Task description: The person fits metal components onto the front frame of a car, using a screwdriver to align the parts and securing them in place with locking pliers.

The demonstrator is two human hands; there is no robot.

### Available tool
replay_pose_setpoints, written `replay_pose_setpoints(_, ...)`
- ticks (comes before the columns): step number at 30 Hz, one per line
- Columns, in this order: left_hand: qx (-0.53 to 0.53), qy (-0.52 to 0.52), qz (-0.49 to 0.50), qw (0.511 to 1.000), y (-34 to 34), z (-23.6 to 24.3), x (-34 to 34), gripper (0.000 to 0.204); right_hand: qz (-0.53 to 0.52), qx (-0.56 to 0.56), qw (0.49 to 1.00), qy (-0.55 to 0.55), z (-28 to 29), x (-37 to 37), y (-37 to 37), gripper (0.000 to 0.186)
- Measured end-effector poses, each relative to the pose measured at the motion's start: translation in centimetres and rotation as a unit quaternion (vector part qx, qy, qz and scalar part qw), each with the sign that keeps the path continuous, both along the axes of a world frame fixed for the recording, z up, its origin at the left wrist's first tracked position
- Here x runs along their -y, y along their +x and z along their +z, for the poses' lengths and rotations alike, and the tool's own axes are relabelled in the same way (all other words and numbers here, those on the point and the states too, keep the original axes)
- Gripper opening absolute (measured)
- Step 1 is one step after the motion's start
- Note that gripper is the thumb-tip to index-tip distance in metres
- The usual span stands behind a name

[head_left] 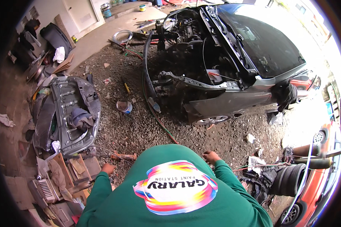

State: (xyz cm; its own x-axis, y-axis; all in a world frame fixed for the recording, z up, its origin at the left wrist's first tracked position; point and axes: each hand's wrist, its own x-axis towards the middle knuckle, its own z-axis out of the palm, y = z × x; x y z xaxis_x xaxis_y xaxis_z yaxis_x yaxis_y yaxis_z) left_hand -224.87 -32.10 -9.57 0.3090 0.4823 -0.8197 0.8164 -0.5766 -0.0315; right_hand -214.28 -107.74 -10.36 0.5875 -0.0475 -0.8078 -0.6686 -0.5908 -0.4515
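My left hand [108,168] hangs low at my left side, its fingers loosely curled with nothing visible in them. Nearest to it lies an orange metal piece [124,156] on the gravel, apart from the fingers. At my right side, my right hand [211,157] is held above the gravel, fingers curled in and nothing showing between them. Ahead stands a grey car [231,99] with its front end stripped and the engine bay [187,32] exposed. A detached grey car door or panel [66,130] lies to the left, a dark cloth [81,118] on it.
A red-green hose [161,123] crosses the gravel ahead, near an open can [124,106] and a yellow-handled tool [127,88]. Cardboard and scrap [77,166] pile up at left. Stacked tyres [288,179] and an orange car [310,193] stand at right.
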Motion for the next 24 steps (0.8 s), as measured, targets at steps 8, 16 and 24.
replay_pose_setpoints(8, 0.156, -0.085, -0.057, 0.982, 6.2, 1.9, 6.7, 0.037, 0.060, -0.039, 0.995, -0.073, -2.2, 2.9, -3.0, 0.046)
replay_pose_setpoints(16, 0.216, -0.112, -0.024, 0.970, 9.2, 2.3, 9.8, 0.041, 0.039, -0.018, 0.995, -0.093, 0.1, 3.6, -2.7, 0.042)
replay_pose_setpoints(24, 0.157, -0.065, -0.088, 0.981, 6.7, 1.9, 8.2, 0.046, -0.009, -0.044, 0.998, -0.050, 0.6, 5.1, -2.2, 0.043)
